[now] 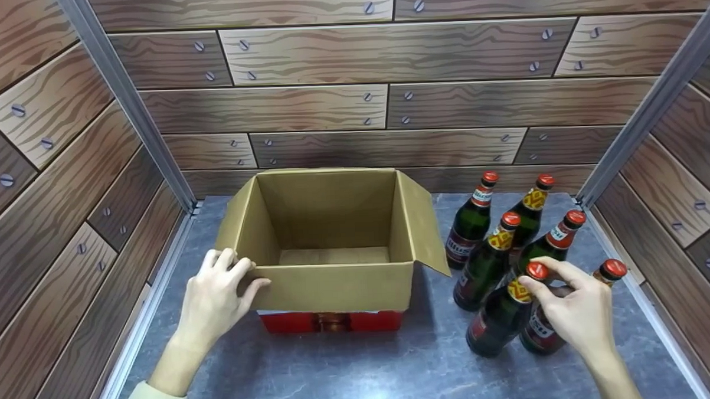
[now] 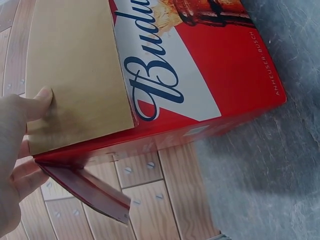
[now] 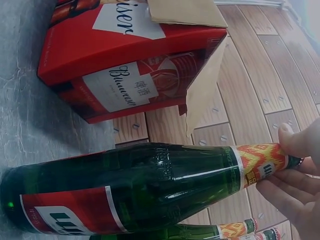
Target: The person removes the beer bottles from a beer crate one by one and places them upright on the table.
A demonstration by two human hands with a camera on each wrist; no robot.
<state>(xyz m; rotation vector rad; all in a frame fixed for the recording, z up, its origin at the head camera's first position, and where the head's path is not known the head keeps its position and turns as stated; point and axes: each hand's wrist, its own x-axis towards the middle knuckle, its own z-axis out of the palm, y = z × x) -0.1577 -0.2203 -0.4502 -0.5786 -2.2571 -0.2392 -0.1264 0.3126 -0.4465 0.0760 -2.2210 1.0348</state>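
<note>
An open cardboard box (image 1: 334, 287), red with Budweiser print in the left wrist view, stands on the grey table with its flaps folded outward. My left hand (image 1: 216, 293) grips the box's near left corner, thumb on the front flap (image 2: 80, 75) and fingers behind the edge. To the right, my right hand (image 1: 577, 304) pinches the neck of a green beer bottle (image 1: 498, 321) just under its red cap. In the right wrist view that bottle (image 3: 135, 185) stands upright, its base at the table surface. Several similar bottles (image 1: 471, 225) are grouped around and behind it.
Wood-patterned panels (image 1: 385, 51) enclose the table (image 1: 361, 370) at the back and both sides, with metal strips (image 1: 133, 107) at the corners. The box's right flap (image 1: 423, 221) sticks out toward the bottles. Inside the box, the bare cardboard bottom (image 1: 333, 256) shows.
</note>
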